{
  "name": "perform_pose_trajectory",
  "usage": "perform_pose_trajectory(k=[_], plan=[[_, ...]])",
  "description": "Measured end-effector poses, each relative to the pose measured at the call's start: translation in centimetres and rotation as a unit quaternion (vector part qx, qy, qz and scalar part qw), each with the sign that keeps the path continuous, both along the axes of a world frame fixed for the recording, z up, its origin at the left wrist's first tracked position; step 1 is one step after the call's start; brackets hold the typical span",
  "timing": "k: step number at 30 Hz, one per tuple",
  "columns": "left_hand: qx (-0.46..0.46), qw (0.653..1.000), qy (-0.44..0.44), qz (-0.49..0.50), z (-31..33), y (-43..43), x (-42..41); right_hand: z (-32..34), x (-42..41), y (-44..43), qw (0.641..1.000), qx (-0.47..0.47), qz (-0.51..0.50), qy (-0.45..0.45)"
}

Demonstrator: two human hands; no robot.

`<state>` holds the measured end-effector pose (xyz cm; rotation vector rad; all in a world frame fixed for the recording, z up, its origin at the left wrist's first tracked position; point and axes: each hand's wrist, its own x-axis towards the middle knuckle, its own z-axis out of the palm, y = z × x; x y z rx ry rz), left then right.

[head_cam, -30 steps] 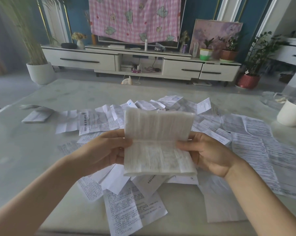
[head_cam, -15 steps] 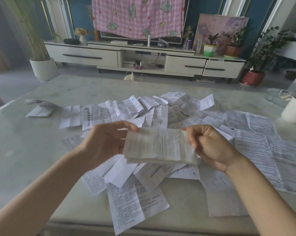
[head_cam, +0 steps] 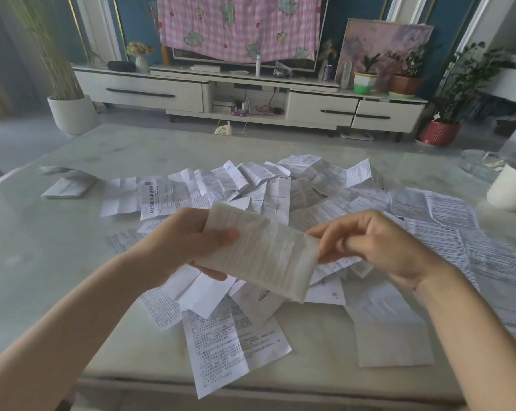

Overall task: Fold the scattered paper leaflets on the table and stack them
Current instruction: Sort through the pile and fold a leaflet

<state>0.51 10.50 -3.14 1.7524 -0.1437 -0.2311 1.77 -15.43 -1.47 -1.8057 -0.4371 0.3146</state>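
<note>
Folded stack point(head_cam: 68, 186): a small pile lies at the far left of the bench point(head_cam: 43, 262), well apart from the hands. In my judgement this is where finished leaflets go.
Left hand point(head_cam: 185, 241): clamped on the left end of the leaflet, thumb on top and fingers underneath. It should hold firm as the anchor while the other end moves.
Held leaflet point(head_cam: 262, 256): a long, partly folded strip held in the air above the heap, sagging toward its right end. Its printed lines are too blurred to read.
Right hand point(head_cam: 375, 244): fingertips pinch the right edge. The next fold probably calls for bringing this edge across to the left one, matching the corners before pressing the crease. Thin paper skews easily.
Loose leaflets point(head_cam: 230, 345): many unfolded sheets overlap across the middle and right of the bench, so most of the task remains.
White cup point(head_cam: 510, 188): it stands at the far right edge, near the outermost sheets.
</note>
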Motion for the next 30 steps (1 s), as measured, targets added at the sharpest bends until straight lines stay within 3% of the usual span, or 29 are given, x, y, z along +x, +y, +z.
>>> perform_pose_trajectory(k=[3, 7, 11, 14, 19, 30], plan=[[0.020, 0.998, 0.003, -0.064, 0.5, -0.7, -0.2, 0.9, -0.3, 1.1, 0.999, 0.010, -0.032, -0.005], [0.058, 0.994, -0.001, -0.088, 0.2, -2.3, -0.3, 0.1, -0.8, 3.7, 0.991, -0.125, 0.032, -0.018], [0.126, 0.987, -0.037, -0.091, 0.2, -2.4, 0.0, -0.4, -1.1, 3.9, 0.993, -0.111, 0.003, -0.030], [0.140, 0.983, -0.112, -0.042, 0.1, -3.1, 0.1, -0.8, -1.0, 3.9, 0.991, -0.130, 0.004, -0.041], [0.088, 0.983, -0.130, 0.098, -0.3, -5.0, 0.4, -0.9, -1.2, 4.6, 0.991, -0.123, -0.015, -0.060], [0.140, 0.950, -0.241, 0.141, 0.1, -4.0, 0.9, -1.1, -1.4, 4.9, 0.999, -0.044, -0.003, -0.031]])
